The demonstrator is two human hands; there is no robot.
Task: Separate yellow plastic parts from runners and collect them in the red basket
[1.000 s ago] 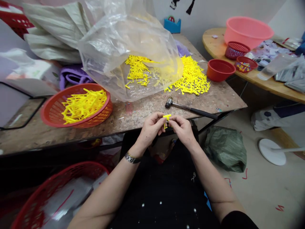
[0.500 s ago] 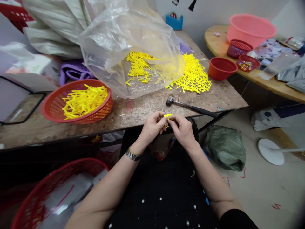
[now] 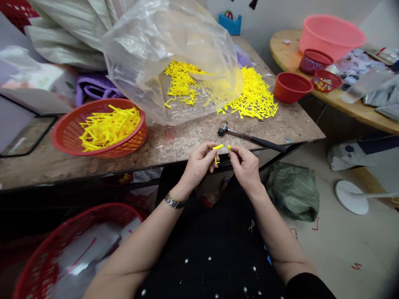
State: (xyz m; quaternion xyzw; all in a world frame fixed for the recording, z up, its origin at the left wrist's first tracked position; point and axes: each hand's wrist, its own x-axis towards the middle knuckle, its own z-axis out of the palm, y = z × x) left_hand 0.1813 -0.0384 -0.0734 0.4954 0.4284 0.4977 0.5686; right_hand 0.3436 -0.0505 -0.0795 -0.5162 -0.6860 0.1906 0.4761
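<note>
Just off the table's front edge, my left hand [image 3: 200, 164] pinches a slim yellow plastic piece [image 3: 217, 147], and another yellow bit sticks out below its fingers. A short gap to the right, my right hand [image 3: 246, 167] is closed on a small yellow plastic part [image 3: 229, 147] that shows above its fingertips. Beyond the hands lies a hammer [image 3: 240, 133] with a black handle. A heap of yellow plastic pieces [image 3: 257, 93] spills from the mouth of a clear plastic bag [image 3: 140, 54]. On the left, an orange-red basket [image 3: 67, 132] holds many more yellow pieces.
A red bowl [image 3: 293, 88] stands at the table's right corner. The round wooden table [image 3: 285, 47] carries a pink basin [image 3: 332, 35] and small baskets. Below left is a large red basket [image 3: 40, 253] with clear packets; a dark green bag [image 3: 293, 191] lies on the floor.
My hands have moved apart. The right hand has shifted right with a small yellow part, leaving a gap to the yellow piece in my left hand.
</note>
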